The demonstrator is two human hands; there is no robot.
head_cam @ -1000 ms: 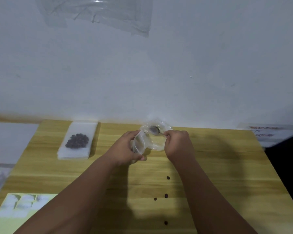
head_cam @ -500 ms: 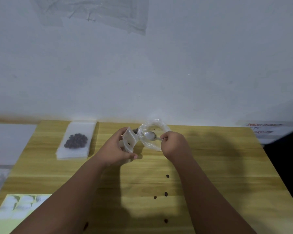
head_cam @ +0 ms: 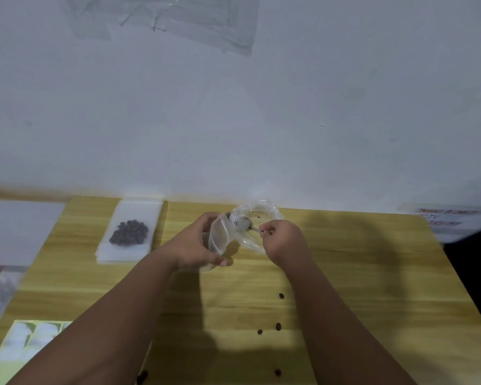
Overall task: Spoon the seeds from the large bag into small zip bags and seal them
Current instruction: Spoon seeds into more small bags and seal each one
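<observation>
Mid-fill: left hand [head_cam: 195, 245] fingers grip open small zip bag [head_cam: 220, 236]; right hand [head_cam: 282, 238] pinches spoon [head_cam: 252, 227] at large bag [head_cam: 258, 216] mouth. One filled bag [head_cam: 128, 233] aside; sealing outstanding.

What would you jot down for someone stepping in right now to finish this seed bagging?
Left hand holds a small zip bag, mouth open, beside the large bag. Right hand pinches the spoon by its handle, bowl over the large bag's rolled mouth.
Done: one filled bag lies on the white stack at far left; sealed or not, cannot tell.
To do: fill and seal the held bag, then gather loose seeds on the table.
</observation>
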